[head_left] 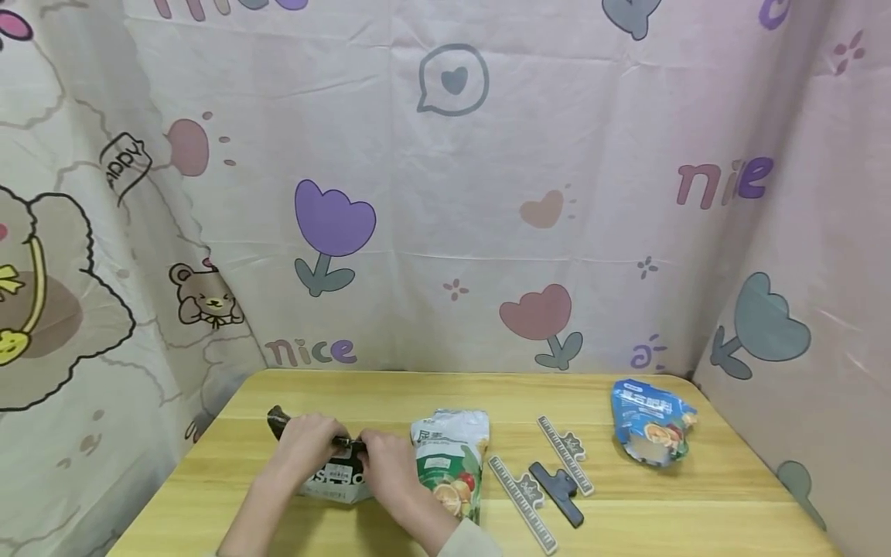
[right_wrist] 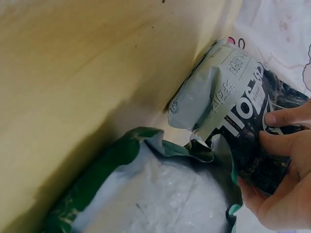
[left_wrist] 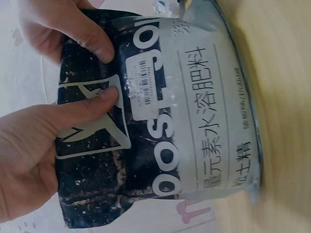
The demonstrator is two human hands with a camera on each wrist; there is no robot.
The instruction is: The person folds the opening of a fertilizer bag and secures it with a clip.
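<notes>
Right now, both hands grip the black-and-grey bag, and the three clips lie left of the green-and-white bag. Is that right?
Not quite: the head view shows the three clips lying to the right of the green-and-white bag. The left hand and right hand do grip the black-and-grey bag.

A right hand (right_wrist: 274,196) is gripping the dark end of a black-and-grey bag (right_wrist: 233,107), its thumb lying across the front, while the thumb of a left hand (right_wrist: 294,116) is pressing just above. The bag's pale end is pointing away from the grip. A green-edged whitish pouch (right_wrist: 160,194) is filling the foreground, below and left of the grip; a yellowish tabletop (right_wrist: 73,73) is stretching beyond.
</notes>
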